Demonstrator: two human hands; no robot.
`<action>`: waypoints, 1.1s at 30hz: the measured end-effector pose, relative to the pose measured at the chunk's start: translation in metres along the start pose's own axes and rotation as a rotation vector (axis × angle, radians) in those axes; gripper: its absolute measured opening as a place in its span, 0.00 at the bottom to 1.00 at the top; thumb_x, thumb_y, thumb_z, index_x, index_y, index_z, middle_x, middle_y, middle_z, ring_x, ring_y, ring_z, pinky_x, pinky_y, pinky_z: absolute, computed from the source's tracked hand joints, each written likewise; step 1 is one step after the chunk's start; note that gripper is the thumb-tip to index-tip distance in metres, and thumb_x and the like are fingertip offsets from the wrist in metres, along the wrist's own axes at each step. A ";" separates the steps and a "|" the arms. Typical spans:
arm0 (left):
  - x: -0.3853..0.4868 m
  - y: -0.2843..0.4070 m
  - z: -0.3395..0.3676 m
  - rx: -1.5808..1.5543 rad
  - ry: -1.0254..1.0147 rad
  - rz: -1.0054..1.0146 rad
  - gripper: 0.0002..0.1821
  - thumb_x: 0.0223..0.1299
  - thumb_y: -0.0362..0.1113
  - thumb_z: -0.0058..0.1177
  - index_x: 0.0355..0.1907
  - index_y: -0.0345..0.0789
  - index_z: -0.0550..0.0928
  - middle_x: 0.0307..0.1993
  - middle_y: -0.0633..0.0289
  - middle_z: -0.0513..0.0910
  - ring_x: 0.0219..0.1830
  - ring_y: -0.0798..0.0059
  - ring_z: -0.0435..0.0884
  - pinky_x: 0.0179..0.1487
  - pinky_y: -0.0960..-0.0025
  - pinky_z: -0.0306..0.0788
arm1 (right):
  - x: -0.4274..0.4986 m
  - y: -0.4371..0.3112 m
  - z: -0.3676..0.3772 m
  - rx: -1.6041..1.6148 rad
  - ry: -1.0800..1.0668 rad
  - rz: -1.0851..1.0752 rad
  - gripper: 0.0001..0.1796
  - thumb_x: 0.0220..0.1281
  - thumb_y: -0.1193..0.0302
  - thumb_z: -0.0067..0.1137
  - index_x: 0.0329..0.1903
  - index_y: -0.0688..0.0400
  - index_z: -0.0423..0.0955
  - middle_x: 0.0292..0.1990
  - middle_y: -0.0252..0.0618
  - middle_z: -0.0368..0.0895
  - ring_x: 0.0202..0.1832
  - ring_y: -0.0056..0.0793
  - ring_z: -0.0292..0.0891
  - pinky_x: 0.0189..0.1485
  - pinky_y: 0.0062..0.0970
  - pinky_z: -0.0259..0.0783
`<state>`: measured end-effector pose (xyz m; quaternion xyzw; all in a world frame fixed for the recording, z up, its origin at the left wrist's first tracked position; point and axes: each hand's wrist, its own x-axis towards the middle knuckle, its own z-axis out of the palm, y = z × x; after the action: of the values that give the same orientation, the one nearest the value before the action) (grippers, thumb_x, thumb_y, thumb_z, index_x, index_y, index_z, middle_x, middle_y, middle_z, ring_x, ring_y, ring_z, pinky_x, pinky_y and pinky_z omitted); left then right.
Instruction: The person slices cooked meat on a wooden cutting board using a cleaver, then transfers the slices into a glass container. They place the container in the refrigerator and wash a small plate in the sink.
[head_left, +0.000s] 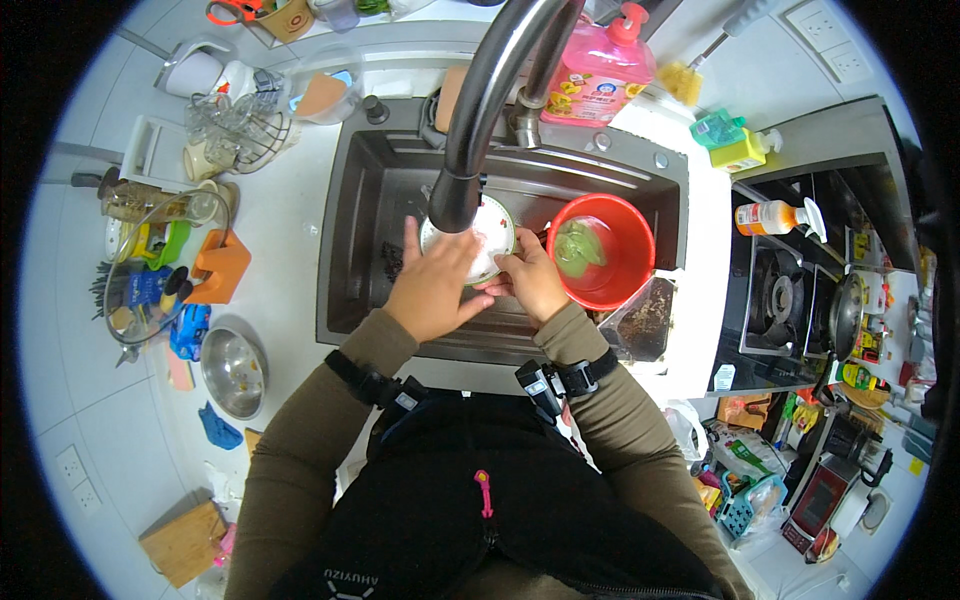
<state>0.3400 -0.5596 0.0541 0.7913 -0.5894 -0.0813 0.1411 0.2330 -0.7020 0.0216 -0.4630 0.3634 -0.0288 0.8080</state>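
Over the dark sink, under the black faucet head, a white plate with a green rim is held. My right hand grips its right edge between thumb and fingers. My left hand lies with spread fingers against the plate's face, partly beneath the faucet head. Right of my right hand, a red plastic bowl in the sink contains a translucent green item and some liquid. Dark bits lie at the sink's left side.
A steel bowl, an orange knife block and a wire rack of glasses stand on the left counter. A pink soap bottle stands behind the sink. A gas stove with an orange spray bottle is at right.
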 end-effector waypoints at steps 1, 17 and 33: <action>-0.001 0.001 0.001 -0.033 0.028 0.095 0.37 0.56 0.54 0.58 0.65 0.35 0.69 0.61 0.56 0.73 0.58 0.62 0.72 0.69 0.28 0.34 | 0.001 0.001 -0.001 -0.015 0.011 -0.005 0.26 0.65 0.78 0.48 0.64 0.63 0.56 0.39 0.48 0.79 0.29 0.30 0.81 0.29 0.27 0.82; -0.003 0.011 0.005 -0.033 -0.080 0.085 0.37 0.53 0.52 0.61 0.62 0.33 0.71 0.61 0.57 0.73 0.67 0.66 0.67 0.70 0.31 0.34 | 0.001 0.000 -0.008 -0.128 -0.005 -0.002 0.24 0.64 0.77 0.45 0.63 0.65 0.57 0.39 0.51 0.80 0.26 0.32 0.82 0.26 0.26 0.81; -0.019 -0.041 0.032 -1.009 0.052 -0.636 0.05 0.56 0.28 0.61 0.32 0.27 0.83 0.35 0.57 0.85 0.32 0.78 0.83 0.38 0.71 0.78 | 0.001 -0.015 -0.010 -1.210 0.394 -0.438 0.29 0.53 0.66 0.62 0.57 0.63 0.64 0.36 0.56 0.82 0.36 0.55 0.80 0.39 0.46 0.76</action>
<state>0.3620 -0.5349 0.0103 0.7660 -0.2087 -0.3701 0.4825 0.2315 -0.7183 0.0298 -0.8831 0.3540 -0.0672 0.3004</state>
